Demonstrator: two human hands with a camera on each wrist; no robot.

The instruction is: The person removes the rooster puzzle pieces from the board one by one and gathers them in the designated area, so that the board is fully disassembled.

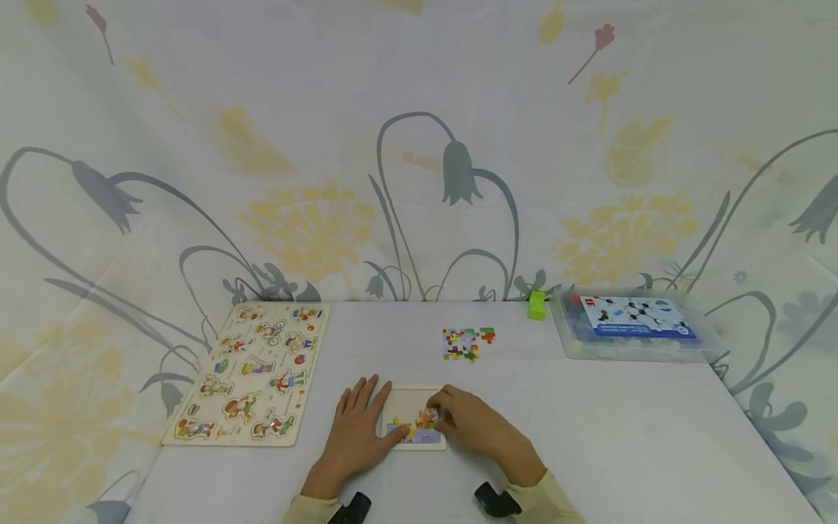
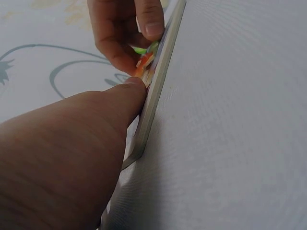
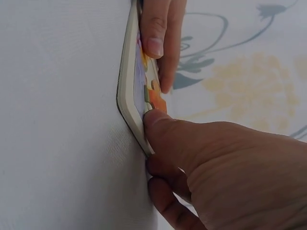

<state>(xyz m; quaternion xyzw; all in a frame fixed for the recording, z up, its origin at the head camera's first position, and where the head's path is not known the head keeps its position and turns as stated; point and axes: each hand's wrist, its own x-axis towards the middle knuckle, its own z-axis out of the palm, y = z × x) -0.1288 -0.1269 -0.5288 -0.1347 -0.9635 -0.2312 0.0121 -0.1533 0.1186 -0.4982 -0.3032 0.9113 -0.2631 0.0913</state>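
Observation:
A small wooden puzzle tray [image 1: 404, 402] lies on the table in front of me, with several jigsaw pieces along its lower side. My left hand [image 1: 355, 435] rests at the tray's left edge, fingers extended and thumb touching the pieces at the bottom. At the tray's right side my right hand [image 1: 476, 428] pinches an orange puzzle piece [image 3: 157, 101] between thumb and fingers, low over the tray. Its fingers partly hide that piece. Beyond the tray, a cluster of loose puzzle pieces [image 1: 461, 343] lies on the table.
To the left lies a large wooden board with cartoon figures [image 1: 262, 386]. A lidded clear plastic box [image 1: 569, 342] with a printed sheet stands at the back right, beside a green block [image 1: 536, 306]. Behind the white table [image 1: 628, 437] hangs a flower-patterned cloth [image 1: 419, 240].

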